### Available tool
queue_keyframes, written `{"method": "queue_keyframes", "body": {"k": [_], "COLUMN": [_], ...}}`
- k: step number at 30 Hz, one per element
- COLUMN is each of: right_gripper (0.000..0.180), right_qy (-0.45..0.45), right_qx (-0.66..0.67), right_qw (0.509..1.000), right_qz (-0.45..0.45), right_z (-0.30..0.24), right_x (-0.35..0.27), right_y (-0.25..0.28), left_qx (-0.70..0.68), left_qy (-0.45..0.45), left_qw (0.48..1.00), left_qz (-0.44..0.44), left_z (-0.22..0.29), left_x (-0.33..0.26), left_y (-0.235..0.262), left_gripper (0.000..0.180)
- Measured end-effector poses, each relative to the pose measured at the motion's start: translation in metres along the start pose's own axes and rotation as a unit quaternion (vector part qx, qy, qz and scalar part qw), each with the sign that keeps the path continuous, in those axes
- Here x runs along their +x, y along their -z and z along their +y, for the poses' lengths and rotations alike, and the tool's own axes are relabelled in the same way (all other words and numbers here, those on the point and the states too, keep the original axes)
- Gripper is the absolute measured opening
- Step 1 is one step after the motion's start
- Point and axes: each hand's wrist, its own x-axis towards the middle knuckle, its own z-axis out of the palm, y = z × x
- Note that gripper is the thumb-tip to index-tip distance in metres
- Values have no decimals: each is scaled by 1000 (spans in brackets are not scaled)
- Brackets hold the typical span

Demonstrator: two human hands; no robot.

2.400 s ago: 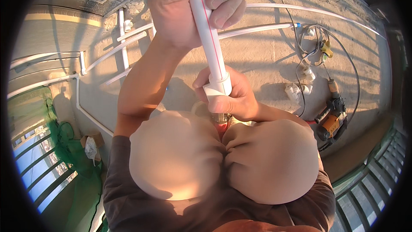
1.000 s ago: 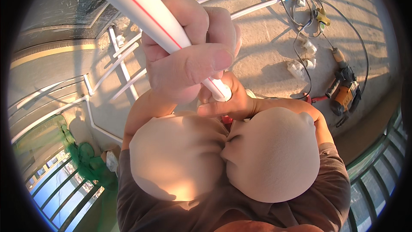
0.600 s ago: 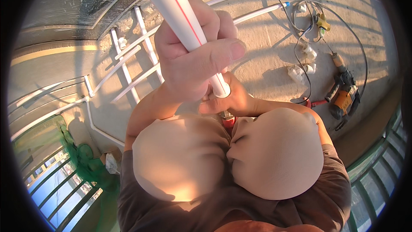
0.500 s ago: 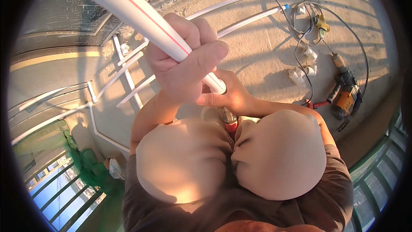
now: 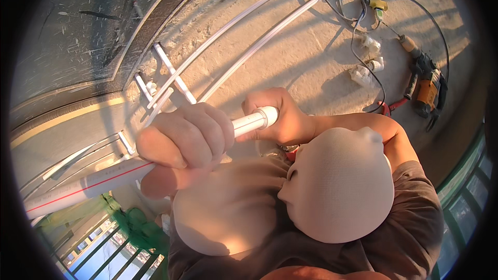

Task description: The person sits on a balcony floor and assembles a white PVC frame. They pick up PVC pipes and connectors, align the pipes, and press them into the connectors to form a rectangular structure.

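Note:
A white plastic pipe with a red stripe runs from the lower left up to the middle of the view, slightly raised at its right end. My left hand is closed around its shaft, knuckles up. On the pipe's right end sits a white collar-like fitting. My right hand is wrapped about this fitting from the right side, its inner fingers partly hidden. Both hands are held above my bent knees, and the far end of the pipe runs out toward the left rim.
Long white pipes and shorter pieces lie on the concrete floor ahead. An orange-and-black power drill, a grey cable, a yellow socket adapter and bagged white fittings lie to the right. A dark scratched panel stands at left.
The pipe has swung from pointing up and away to lying nearly level toward the left. My left hand has turned over and moved down and left with it; the right stays at its end.

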Motion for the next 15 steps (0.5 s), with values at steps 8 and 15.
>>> {"method": "queue_keyframes", "body": {"k": [8,15], "right_gripper": [39,38], "right_qy": [17,4], "right_qx": [-4,-2], "right_qw": [1000,1000], "right_qz": [4,-8], "right_z": [-3,-3], "right_x": [-2,-3], "right_y": [5,8], "left_qx": [-39,-54], "left_qy": [-11,13], "left_qw": [998,996], "left_qz": [-38,-70], "left_z": [-7,-9], "left_x": [5,11], "left_y": [6,7], "left_gripper": [41,39]}}
